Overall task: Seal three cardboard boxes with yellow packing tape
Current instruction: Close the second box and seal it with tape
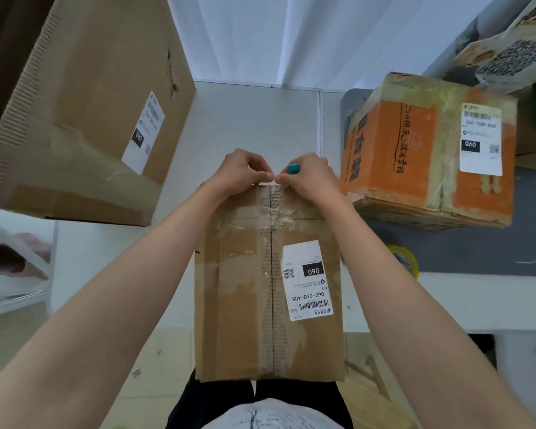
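Observation:
A flat brown cardboard box (245, 305) with a white shipping label lies in front of me, its centre seam running away from me under old clear tape. Both hands are at its far edge. My left hand (243, 171) and my right hand (311, 179) meet thumb to thumb and pinch a pale strip of tape (268, 184) over the seam's end. A small teal tool (292, 168) is also held in the curled fingers of my right hand. The yellow tape roll (407, 263) lies on the table right of the box, partly hidden by my right forearm.
A large brown box (84, 113) stands at the left. To the right, an orange printed box (427, 156) sits on a grey mat (477, 252), and another printed box (514, 41) is behind it. White table (254, 119) stretches beyond my hands.

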